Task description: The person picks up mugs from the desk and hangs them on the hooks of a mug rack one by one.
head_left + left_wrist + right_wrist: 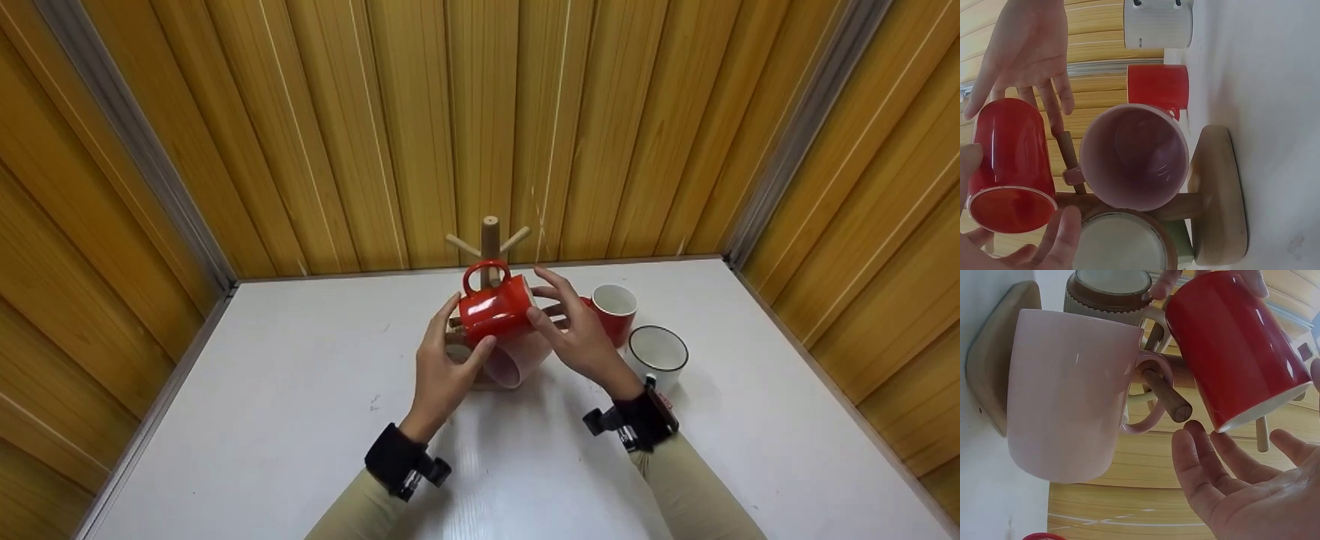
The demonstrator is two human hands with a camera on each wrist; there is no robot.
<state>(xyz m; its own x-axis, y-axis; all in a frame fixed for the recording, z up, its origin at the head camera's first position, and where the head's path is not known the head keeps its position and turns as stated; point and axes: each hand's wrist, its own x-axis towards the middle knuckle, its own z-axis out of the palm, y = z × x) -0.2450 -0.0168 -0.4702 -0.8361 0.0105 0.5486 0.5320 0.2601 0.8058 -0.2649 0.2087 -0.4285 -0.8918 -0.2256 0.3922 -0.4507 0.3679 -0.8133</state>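
A red mug (495, 309), white inside, is held on its side in front of a wooden mug tree (490, 232), its handle upward in the head view. My left hand (442, 375) holds it at the base end, thumb on the near side and fingers on the far side. At the mouth end, my right hand (581, 341) has its fingers spread, the thumb right at the rim. A pink mug (1072, 394) hangs just below by its handle on a peg (1169, 398) of the tree. Behind it is a brown-and-white mug (1107, 295).
On the white table (315, 390), to the right of the tree, stand a second red mug (615, 319) and a white mug with a dark rim (658, 349). Wood-patterned panels (405, 135) enclose the back and sides. The upper pegs (517, 238) of the tree bear no mugs.
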